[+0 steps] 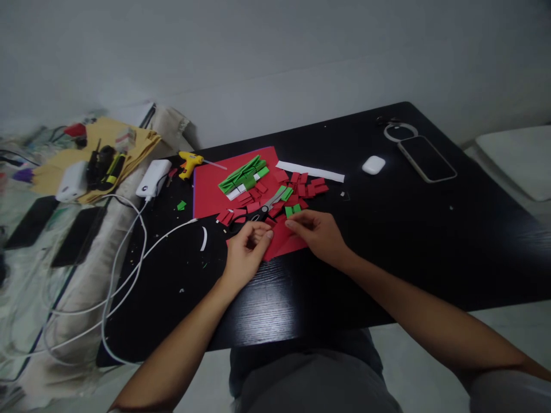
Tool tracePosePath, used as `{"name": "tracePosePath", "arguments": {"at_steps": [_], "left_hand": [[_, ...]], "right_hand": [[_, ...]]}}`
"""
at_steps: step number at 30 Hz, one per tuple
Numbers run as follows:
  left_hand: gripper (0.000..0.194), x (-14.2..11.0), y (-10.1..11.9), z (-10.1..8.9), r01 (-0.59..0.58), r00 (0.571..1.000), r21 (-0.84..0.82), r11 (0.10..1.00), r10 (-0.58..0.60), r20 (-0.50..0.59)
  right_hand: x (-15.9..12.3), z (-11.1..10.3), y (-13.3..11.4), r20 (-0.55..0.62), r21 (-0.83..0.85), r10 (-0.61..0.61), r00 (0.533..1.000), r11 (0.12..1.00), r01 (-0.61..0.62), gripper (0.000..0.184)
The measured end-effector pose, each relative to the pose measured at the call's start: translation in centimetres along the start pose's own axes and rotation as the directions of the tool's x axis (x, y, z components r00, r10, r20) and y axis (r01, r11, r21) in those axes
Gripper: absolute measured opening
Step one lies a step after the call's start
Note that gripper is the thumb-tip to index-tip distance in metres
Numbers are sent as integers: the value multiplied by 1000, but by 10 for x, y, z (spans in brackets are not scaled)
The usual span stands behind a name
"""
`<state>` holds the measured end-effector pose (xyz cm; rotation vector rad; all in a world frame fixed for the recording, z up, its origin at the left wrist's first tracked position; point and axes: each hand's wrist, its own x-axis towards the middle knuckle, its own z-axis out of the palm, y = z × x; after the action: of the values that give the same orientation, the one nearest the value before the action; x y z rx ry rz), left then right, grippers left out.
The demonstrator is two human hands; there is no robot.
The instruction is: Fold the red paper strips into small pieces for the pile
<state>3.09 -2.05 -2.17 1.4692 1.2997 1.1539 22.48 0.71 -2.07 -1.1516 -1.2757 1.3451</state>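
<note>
My left hand is closed, thumb and fingers pinching the left part of a red paper near the table's front edge. My right hand pinches the same paper at its upper right. Just beyond my hands lie black-handled scissors, blades pointing away to the right. Around the scissors are several small folded red paper pieces and a few green paper pieces. A folded green paper bundle rests on a larger red sheet behind them.
A white paper strip lies behind the pieces. On the black table are a yellow glue gun, a white power bank with a white cable, an earbud case and a phone. Clutter covers the surface at left.
</note>
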Motion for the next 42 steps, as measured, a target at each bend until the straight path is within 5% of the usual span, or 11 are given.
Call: {"name": "tracePosePath", "arguments": {"at_steps": [6, 16, 21, 26, 31, 42], "left_hand": [[22, 1, -5, -5, -31, 999, 79, 996, 34, -38], [25, 1, -8, -7, 23, 999, 111, 994, -20, -32], [26, 3, -6, -4, 50, 997, -15, 999, -51, -55], [28, 8, 2, -6, 138, 988, -156, 978, -148, -54], [26, 10, 4, -8, 92, 985, -134, 987, -110, -133], [34, 10, 4, -4, 184, 982, -200, 962, -190, -13]], "right_hand": [[12, -10, -1, -144, 49, -38, 989, 998, 45, 26], [4, -7, -3, -230, -225, -303, 925, 941, 252, 12], [2, -7, -5, -230, -215, -329, 916, 935, 282, 9], [6, -8, -6, -231, -50, -210, 950, 978, 204, 16], [9, -8, -7, -165, 190, -2, 986, 981, 34, 31], [9, -7, -3, -155, 188, 45, 987, 982, -15, 33]]}}
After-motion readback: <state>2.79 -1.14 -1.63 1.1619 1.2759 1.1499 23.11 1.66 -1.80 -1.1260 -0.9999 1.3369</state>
